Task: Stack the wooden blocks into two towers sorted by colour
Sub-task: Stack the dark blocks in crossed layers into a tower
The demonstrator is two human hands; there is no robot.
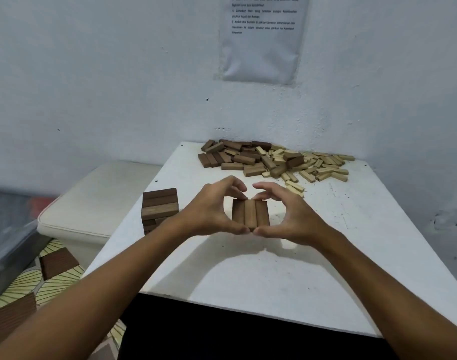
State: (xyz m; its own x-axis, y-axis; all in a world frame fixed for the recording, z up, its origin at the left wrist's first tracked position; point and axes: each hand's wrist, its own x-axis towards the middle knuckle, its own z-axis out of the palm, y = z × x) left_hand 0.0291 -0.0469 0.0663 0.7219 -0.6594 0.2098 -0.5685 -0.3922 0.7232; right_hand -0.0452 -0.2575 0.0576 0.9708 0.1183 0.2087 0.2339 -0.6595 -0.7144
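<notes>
Two hands pinch three-block row on white table; loose pile by white wall.

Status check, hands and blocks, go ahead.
Left hand and right hand grip a row of three dark blocks on the white table. Dark tower at left edge. Mixed pile behind, apart.

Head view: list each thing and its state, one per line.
dark tower: standing at table's left edge, untouched
three dark blocks: side by side, pinched between both hands
left hand: grips the row
right hand: grips the row
loose pile: mixed, unsorted
</notes>
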